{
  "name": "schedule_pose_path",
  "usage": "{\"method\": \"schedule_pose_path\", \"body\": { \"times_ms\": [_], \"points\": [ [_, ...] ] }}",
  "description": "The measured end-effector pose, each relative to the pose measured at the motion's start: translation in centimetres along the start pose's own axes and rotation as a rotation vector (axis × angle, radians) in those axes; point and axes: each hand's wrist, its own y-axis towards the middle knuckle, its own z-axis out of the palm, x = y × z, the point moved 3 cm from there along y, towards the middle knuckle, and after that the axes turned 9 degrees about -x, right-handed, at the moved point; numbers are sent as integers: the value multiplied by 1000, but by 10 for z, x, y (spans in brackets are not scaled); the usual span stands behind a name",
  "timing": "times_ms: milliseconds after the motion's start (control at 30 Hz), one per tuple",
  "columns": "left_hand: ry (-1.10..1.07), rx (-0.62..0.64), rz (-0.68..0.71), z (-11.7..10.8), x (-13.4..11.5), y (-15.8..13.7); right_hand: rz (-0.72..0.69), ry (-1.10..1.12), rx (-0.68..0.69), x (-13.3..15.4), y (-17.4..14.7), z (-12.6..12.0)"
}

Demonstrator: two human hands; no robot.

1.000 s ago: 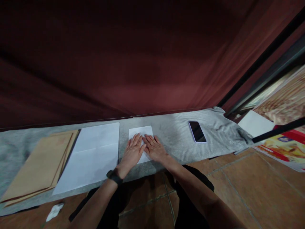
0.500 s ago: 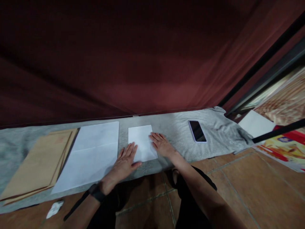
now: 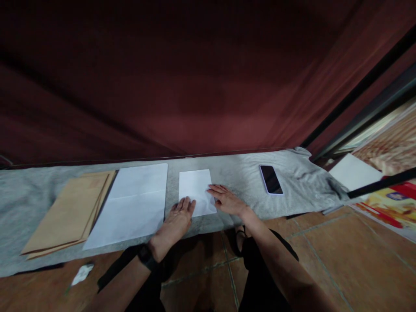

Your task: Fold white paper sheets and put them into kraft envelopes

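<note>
A small white folded paper (image 3: 196,184) lies flat on the grey cloth (image 3: 240,173) in front of me. My left hand (image 3: 179,216), with a dark watch on its wrist, rests flat with its fingers stretched over the paper's lower left part. My right hand (image 3: 226,200) lies at the paper's right edge, its fingertips on the sheet and its thumb bent below them. Beside the thumb the lower right part of the paper looks slightly raised. Left of my left hand lies a stack of larger white paper (image 3: 133,195) with a crease across it.
Brown envelopes (image 3: 71,208) are stacked at the far left. A phone (image 3: 271,179) in a pale purple case lies right of my right hand. Behind the cloth hangs a dark red curtain (image 3: 208,99). A crumpled white tissue (image 3: 82,274) lies on the tiled floor (image 3: 325,255). Printed cardboard (image 3: 394,203) stands at the right.
My right hand's fingers have drawn closer together and its thumb has bent in at the paper's edge. My left hand stays on the paper. The view has shifted slightly.
</note>
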Motion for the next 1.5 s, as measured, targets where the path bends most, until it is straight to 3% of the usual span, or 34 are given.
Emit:
{"method": "schedule_pose_path", "body": {
  "times_ms": [233,467,600,733,933,1233,1500],
  "points": [
    [-185,-176,2,7,29,2,17,78,89,-7,0,-5],
    [-504,-180,-149,12,51,5,-77,125,-4,-2,1,-11],
    [-837,-280,-153,22,66,7,-51,195,-40,-4,3,-11],
    [-1004,-283,-320,28,83,16,18,251,-79,-4,9,-13],
    [-1068,-301,-409,20,89,32,223,305,-155,-7,20,-11],
    [-1099,-369,-467,32,88,46,328,373,-218,-13,29,-4],
    [-925,-430,-535,28,81,46,434,155,-214,-9,40,-2]
  ]
}}
